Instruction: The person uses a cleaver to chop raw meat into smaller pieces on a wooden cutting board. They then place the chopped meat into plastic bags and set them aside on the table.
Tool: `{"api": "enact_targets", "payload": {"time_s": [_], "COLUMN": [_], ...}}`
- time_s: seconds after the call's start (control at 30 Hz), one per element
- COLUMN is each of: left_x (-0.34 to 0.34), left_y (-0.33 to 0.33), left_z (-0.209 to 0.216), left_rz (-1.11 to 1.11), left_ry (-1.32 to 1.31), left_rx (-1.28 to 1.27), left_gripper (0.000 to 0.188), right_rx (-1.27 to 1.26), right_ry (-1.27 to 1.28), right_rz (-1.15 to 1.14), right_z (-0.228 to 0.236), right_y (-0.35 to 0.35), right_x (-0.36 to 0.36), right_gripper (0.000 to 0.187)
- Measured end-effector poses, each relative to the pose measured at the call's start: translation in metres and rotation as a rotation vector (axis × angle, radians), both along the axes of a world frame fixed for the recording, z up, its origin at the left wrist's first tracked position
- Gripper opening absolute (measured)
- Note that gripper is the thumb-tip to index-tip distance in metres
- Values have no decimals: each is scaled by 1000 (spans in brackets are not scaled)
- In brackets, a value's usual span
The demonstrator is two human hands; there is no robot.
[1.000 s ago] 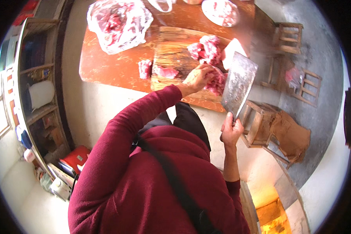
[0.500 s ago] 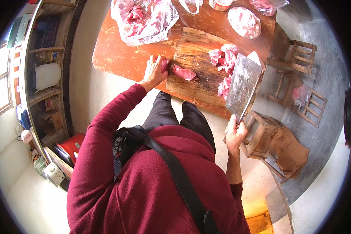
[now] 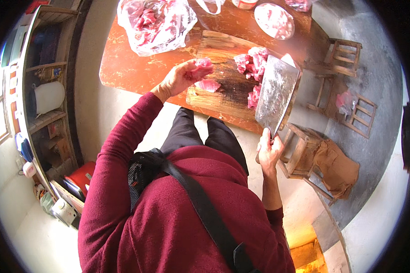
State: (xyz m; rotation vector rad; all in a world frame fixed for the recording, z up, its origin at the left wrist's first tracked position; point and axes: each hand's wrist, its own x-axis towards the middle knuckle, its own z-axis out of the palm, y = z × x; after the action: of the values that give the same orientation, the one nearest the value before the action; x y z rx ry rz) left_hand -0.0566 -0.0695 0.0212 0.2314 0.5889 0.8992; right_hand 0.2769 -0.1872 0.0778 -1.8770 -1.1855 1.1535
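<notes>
My left hand (image 3: 179,79) is closed around a piece of meat (image 3: 202,69), raised over the left part of the wooden cutting board (image 3: 218,44). Below it a smaller strip of meat (image 3: 208,85) lies on the board. In my right hand (image 3: 269,149) is the handle of a cleaver (image 3: 276,91), its broad, smeared blade at the board's right edge. Cut chunks of meat (image 3: 256,63) lie in a pile just left of the blade, which hides part of the board.
A clear plastic bag of meat (image 3: 156,23) lies on the reddish-brown table (image 3: 136,73) beyond my left hand. At the far right is a bowl of pale, fatty meat (image 3: 274,21). Wooden stools (image 3: 300,154) stand on the right, a shelf unit (image 3: 50,113) on the left.
My left hand has lifted the piece of meat from the board's left edge, moving it up and right over the board. My right hand still holds the cleaver. The whole view has shifted slightly.
</notes>
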Motion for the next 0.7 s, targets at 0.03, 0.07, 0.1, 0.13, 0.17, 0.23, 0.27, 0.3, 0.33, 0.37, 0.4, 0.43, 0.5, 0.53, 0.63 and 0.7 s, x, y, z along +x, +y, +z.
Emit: {"api": "enact_targets", "payload": {"time_s": [0.03, 0.07, 0.1, 0.13, 0.17, 0.23, 0.27, 0.3, 0.33, 0.37, 0.4, 0.43, 0.5, 0.53, 0.63, 0.7], "left_x": [15, 25, 35, 42, 49, 65, 76, 86, 96, 107, 116, 122, 150, 164, 191, 189], "left_y": [2, 3, 4, 5, 5, 7, 9, 8, 8, 6, 5, 2, -15, -22, -58, -63], "left_z": [5, 6, 6, 6, -7, -7, -4, -9, -10, -9, -10, -29, -33, -31, -55, -63], "left_rz": [38, 13, -13, -39, 67, 32, 14, 27, 43, 61, 80, 59, 197, 262, 94, -39], "left_ry": [45, 43, 40, 36, -60, -16, 8, 57, 95, 134, 173, 287, 398, 463, 1189, 1495], "left_rx": [18, 53, 89, 125, -33, -15, -6, 3, 10, 18, 25, 147, 87, 45, 397, 541], "left_gripper": [37, 34, 30, 27, 18, 16, 15, 15, 15, 16, 16, 18, 22, 24, 36, 50], "right_rx": [-11, -22, 1, 16, 32, 52, 51, 50, 49, 45, 41, 40, 33, 30, 22, 13], "right_ry": [40, 81, 79, 63, 47, 61, 70, 79, 92, 113, 134, 155, 160, 163, 220, 208], "right_rz": [-29, -58, -51, -54, -57, -76, -101, -125, -147, -168, -187, -206, -225, -237, -238, -215], "right_z": [7, 10, 9, 10, 13, 15, 16, 17, 18, 17, 14, 12, 9, 8, 10, 11], "right_y": [2, 2, 1, 0, -2, -5, -6, -8, -9, -12, -15, -18, -21, -23, -22, -21], "right_x": [-2, -1, 3, 5, 8, 12, 14, 16, 18, 21, 24, 27, 29, 29, 27, 25], "right_gripper": [23, 23, 21, 21, 21, 20, 19, 19, 19, 19, 19, 19, 19, 19, 18, 18]}}
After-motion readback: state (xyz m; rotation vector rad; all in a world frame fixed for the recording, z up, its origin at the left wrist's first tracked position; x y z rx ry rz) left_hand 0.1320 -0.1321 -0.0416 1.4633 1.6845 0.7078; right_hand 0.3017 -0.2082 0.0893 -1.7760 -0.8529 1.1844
